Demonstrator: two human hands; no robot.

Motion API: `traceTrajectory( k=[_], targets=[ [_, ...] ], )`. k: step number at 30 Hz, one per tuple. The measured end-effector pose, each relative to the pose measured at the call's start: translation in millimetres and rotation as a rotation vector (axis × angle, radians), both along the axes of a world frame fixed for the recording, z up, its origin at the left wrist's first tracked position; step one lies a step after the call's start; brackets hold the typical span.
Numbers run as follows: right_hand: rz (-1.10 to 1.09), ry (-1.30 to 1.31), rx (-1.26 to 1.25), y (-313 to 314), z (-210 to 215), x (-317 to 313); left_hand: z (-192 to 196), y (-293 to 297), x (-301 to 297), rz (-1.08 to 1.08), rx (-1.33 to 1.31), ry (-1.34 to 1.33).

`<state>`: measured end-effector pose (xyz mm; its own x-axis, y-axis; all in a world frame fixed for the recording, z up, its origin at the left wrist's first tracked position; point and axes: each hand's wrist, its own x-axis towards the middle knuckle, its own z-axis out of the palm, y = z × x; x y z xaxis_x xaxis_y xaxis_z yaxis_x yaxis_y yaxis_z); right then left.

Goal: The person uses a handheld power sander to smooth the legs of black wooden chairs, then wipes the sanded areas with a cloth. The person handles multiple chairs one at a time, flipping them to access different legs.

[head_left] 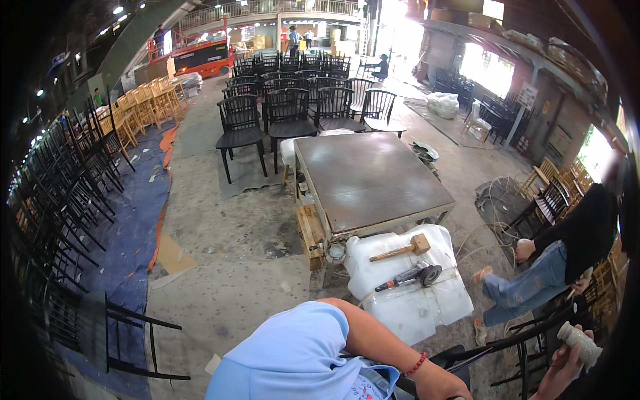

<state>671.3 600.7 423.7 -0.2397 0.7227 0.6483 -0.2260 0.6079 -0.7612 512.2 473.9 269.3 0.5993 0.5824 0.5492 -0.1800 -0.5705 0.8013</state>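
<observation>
Our right hand (557, 373) grips a pale roll (581, 343) upright, clear of the black chair (520, 343); our left hand (443, 387) (mostly cut off) rests there, grip unclear.

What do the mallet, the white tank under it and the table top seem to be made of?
Mallet: bare pale wood, head and handle alike. Tank: translucent white plastic, scuffed and dirty, probably. Table top: dull grey-brown sheet, likely metal, though coated board is possible.
</observation>
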Motion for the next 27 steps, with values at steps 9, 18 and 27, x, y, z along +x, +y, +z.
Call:
traceTrajectory(
  k=[9, 18, 27],
  targets=[
    [-0.222, -0.070, -0.102, 53.6, -21.7, 69.5, 7.4, -1.9, -9.5, -0.085, -0.089, 0.069],
    [-0.438, -0.265, 0.046, 122.8, 23.5, 23.3, 21.2, 2.5, -23.0, -0.123, -0.290, 0.248],
    [-0.555, -0.366, 0.013, 214.9, 9.0, 55.3, 14.5, 0.7, -19.6, -0.106, -0.312, 0.290]
  ],
)
